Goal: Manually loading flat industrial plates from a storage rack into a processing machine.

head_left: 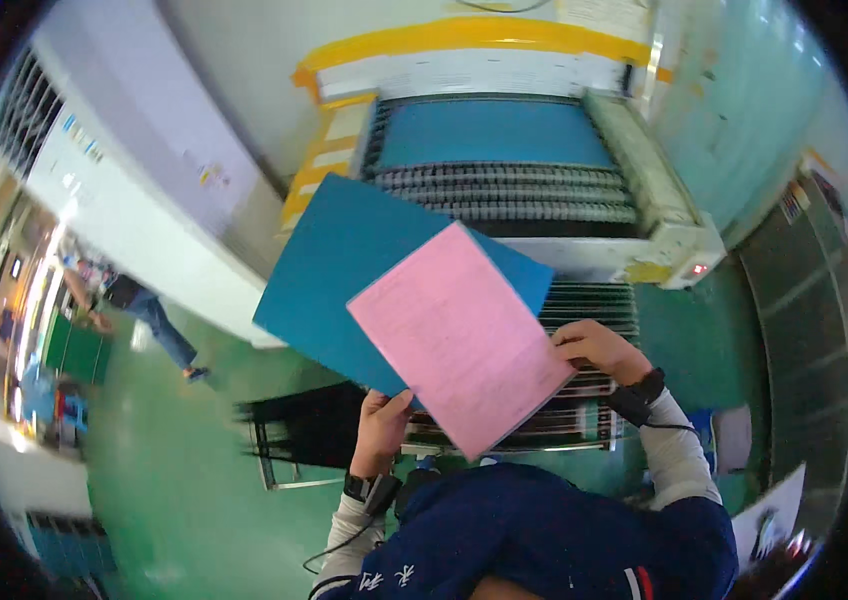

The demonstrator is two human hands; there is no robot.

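Observation:
A pink printed sheet (459, 335) lies on top of a larger blue board (359, 265), both held up in front of me and tilted. My left hand (382, 428) grips the lower edge of the blue board and the pink sheet, thumb on top. My right hand (599, 347) pinches the right edge of the pink sheet. Behind them is a roller conveyor machine (514, 190) with another blue board (492, 133) lying on its rollers.
The machine has a yellow frame (464, 40) at the back and a pale side panel (664, 215) with a red light. A dark metal rack (294, 430) stands on the green floor at lower left. A person (139, 310) stands far left.

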